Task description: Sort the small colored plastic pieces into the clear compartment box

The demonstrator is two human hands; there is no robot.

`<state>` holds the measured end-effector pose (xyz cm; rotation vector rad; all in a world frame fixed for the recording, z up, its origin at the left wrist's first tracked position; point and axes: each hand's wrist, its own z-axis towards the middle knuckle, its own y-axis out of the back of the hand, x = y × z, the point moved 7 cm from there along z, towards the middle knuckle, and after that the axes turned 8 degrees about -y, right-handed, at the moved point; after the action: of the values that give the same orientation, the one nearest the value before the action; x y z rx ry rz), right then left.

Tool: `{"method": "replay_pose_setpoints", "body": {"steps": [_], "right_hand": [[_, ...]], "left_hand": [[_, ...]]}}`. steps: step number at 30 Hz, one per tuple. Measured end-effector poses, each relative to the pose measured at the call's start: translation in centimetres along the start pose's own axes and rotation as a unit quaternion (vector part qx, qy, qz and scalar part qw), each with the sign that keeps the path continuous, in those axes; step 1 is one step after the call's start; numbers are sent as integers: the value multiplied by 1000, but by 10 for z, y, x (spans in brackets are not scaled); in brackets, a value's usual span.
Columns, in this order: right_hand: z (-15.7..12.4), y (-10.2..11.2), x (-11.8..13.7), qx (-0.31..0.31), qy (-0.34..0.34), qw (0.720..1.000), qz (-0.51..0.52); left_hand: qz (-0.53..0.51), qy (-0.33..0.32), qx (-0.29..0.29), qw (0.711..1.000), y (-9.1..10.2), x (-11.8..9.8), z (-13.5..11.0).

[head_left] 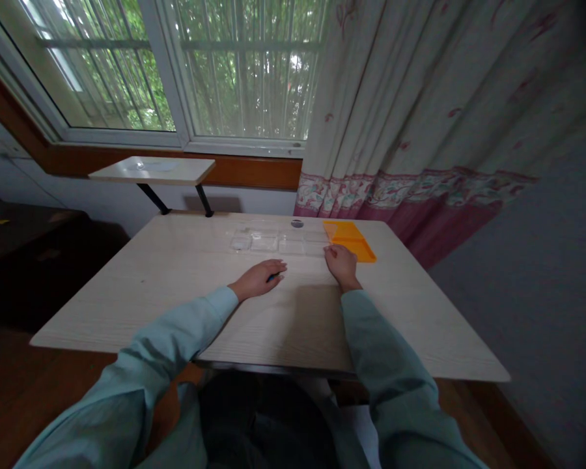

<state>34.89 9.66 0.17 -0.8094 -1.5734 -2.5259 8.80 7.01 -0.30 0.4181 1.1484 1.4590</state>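
Note:
My left hand (260,279) rests on the table with its fingers curled around a small blue and dark object (272,277), mostly hidden by the palm. To its right, my right hand (340,263) is closed in a pinch. Whatever its fingertips hold is too small to make out. Just behind that hand lies an orange plastic tray or box (354,240) with a raised fold across it. A row of clear, shallow plastic boxes (264,241) spans the table beyond both hands, its right end reaching the right fingertips.
The pale wooden table (185,286) has a round dark cable hole (297,223) near its back edge. A small raised shelf (161,170) on black legs stands at the back left. Curtains (385,130) hang behind, beside a barred window (249,71).

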Motion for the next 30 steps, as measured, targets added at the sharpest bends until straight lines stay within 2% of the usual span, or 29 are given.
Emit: {"method": "replay_pose_setpoints", "body": {"steps": [5, 12, 16, 21, 25, 30], "right_hand": [[0, 0, 0, -3, 3, 1000, -5], [1, -1, 0, -9, 4, 1000, -5], [1, -2, -2, -9, 3, 1000, -6], [2, -3, -6, -12, -6, 1000, -5], [4, -2, -5, -22, -12, 1000, 3], [-1, 9, 2, -56, -9, 998, 11]], "left_hand": [[-6, -13, -6, 1000, -22, -18, 30], [-29, -39, 13, 999, -34, -25, 44], [-19, -54, 33, 998, -28, -24, 39], [-34, -83, 38, 995, -12, -25, 18], [-67, -55, 8, 996, -2, -17, 10], [-113, -40, -23, 993, -1, -11, 14]]}}
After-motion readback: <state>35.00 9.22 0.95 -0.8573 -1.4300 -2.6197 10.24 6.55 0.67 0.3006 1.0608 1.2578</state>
